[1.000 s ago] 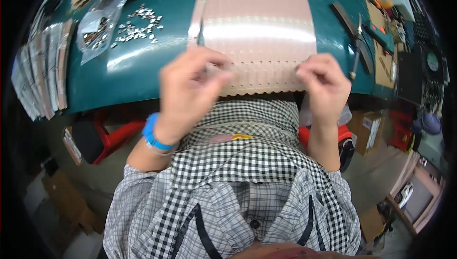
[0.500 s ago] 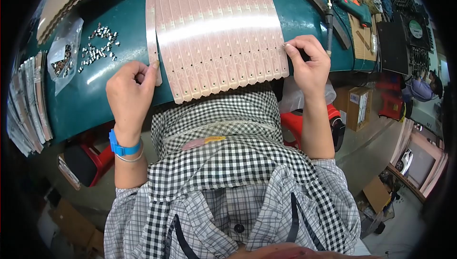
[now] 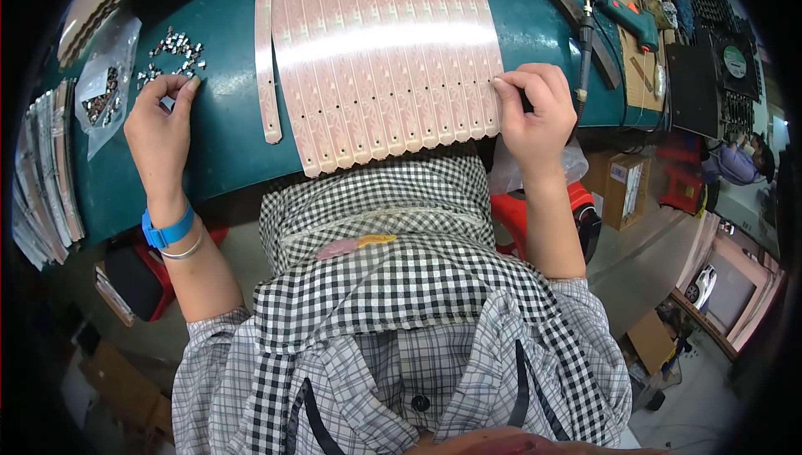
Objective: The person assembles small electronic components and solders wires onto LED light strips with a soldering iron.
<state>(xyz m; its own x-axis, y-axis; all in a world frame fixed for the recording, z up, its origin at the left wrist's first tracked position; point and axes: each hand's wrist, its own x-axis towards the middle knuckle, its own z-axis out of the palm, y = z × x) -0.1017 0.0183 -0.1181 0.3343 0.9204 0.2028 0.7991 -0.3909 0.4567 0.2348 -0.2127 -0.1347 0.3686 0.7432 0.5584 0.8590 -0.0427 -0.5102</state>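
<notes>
Several long, pale pink patterned strips lie side by side as a panel, with small dark holes and toothed near ends. One separate strip lies along its left side, a narrow gap between them at the near end. My left hand is over the table beside a scatter of small shiny metal pieces, thumb and forefinger drawn together; whether a piece is between them is hidden. At the panel's right edge my right hand is closed, thumb and forefinger tips pressed together there; what they grip is unclear.
On the green table are a clear bag of small parts and stacked strips at left. A soldering iron, dark bar and green glue gun lie at right. A red stool stands below.
My left hand has let go of the separate strip and moved left and up to the small metal pieces. My right hand stays at the panel's right edge.
</notes>
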